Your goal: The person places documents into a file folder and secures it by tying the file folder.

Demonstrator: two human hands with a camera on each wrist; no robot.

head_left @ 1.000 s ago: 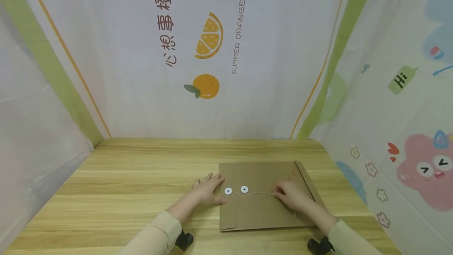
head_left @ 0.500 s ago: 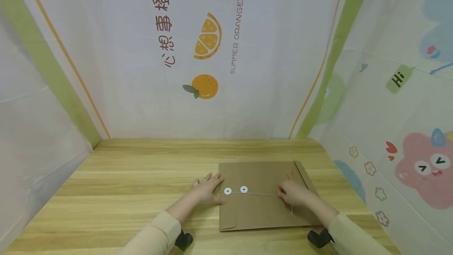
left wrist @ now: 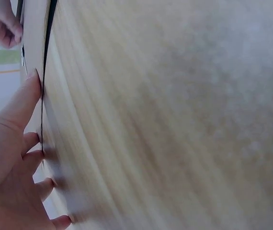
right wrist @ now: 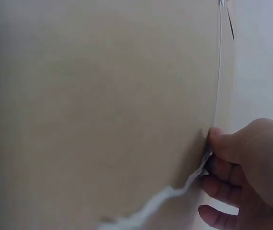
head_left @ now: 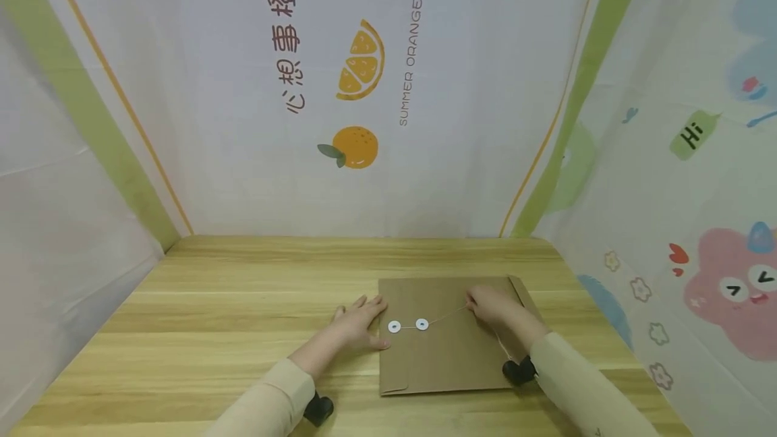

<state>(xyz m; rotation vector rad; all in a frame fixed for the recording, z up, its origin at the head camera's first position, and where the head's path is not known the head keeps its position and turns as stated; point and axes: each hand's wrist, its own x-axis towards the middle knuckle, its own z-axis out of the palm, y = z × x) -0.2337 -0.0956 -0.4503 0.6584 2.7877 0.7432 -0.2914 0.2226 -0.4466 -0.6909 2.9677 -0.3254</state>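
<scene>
A brown kraft string-tie envelope (head_left: pixel 440 366) lies flat on the table, two white button discs (head_left: pixel 421 324) near its left side. My left hand (head_left: pixel 359 326) rests at the left edge, fingers spread; in the left wrist view the thumb (left wrist: pixel 28 86) lies along that edge. The thin string (head_left: pixel 449 313) runs from the left disc past the right one, then slants up to my right hand (head_left: pixel 494 309), which pinches it over the envelope's right half. The right wrist view shows the string (right wrist: pixel 218 72) taut up to thumb and fingers, its loose end hanging below them.
The wooden table (head_left: pixel 243 302) reaches back to a white printed cloth (head_left: pixel 461 154). Another patterned cloth (head_left: pixel 643 221) hangs along the right side. A black wrist-worn device (head_left: pixel 318 410) sits under the left cuff, another (head_left: pixel 519 371) at the right cuff.
The string was slack and wavy, then drew straight. My right hand has since moved toward the far side, so the string angles upward past the right disc. My left hand has stayed put.
</scene>
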